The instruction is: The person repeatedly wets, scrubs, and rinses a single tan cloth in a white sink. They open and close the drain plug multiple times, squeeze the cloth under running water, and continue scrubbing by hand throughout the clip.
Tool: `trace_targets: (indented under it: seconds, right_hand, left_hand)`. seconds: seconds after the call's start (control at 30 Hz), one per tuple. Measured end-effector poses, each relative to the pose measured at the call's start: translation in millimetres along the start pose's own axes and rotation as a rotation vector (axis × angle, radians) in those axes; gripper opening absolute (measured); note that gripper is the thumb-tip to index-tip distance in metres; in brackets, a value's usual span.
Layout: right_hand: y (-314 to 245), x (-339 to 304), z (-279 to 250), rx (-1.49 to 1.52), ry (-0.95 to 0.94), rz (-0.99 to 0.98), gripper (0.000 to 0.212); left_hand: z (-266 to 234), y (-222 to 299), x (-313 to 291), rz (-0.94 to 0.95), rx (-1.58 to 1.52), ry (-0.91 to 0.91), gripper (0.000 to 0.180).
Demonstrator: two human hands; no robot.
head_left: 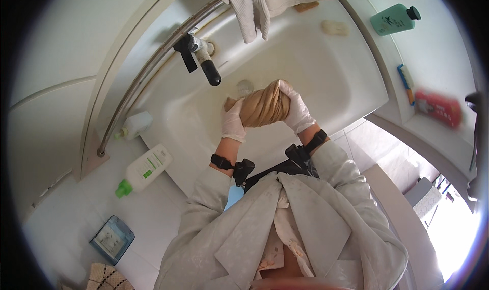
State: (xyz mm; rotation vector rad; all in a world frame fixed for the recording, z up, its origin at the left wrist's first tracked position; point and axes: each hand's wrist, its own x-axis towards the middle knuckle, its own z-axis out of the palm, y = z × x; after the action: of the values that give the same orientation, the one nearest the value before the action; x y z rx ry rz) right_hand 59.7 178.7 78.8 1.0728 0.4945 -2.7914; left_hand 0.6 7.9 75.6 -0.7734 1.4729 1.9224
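Note:
A twisted bundle of wet-looking brown cloth (262,106) is held up over the white sink basin (316,76). My left hand (234,123), in a thin whitish glove, grips its left end. Around its right end close the fingers of my right hand (299,109), gloved the same way. Spiral folds run across the cloth between the two hands. Just beyond it the round drain (245,87) shows in the basin floor. A black-tipped tap (210,72) reaches over the basin at the far left.
Grey ribbed cloth (252,12) hangs over the metal rail (147,68) at the back. Soap bars (334,28) lie on the far rim. White bottles (147,167) stand at left. A green bottle (392,20), a brush (406,84) and a red package (438,108) sit on the right ledge.

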Motion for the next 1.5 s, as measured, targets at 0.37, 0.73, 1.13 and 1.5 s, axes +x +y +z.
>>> trace_targets:
  seconds: [0.37,0.73,1.13,1.5]
  right_hand:
    - [-1.5,19.3,8.2,-0.052,-0.168,0.49,0.041]
    - [15.1,56.7,14.5,-0.865,-0.295,0.365,0.024]
    - [43.8,53.9,19.7,-1.396,-0.372,0.072,0.025]
    - [79.0,100.8,-6.7,-1.976,-0.231,-0.179,0.051]
  left_hand:
    - [17.7,17.5,-39.9,1.415,1.233,-0.511,0.025]
    - [15.9,-14.5,-40.5,1.836,1.437,-0.732,0.016]
    - [-23.8,-35.5,-25.1,1.763,1.597,-0.939,0.009]
    - [-112.2,47.2,-72.5,0.569,0.321,0.395,0.015]
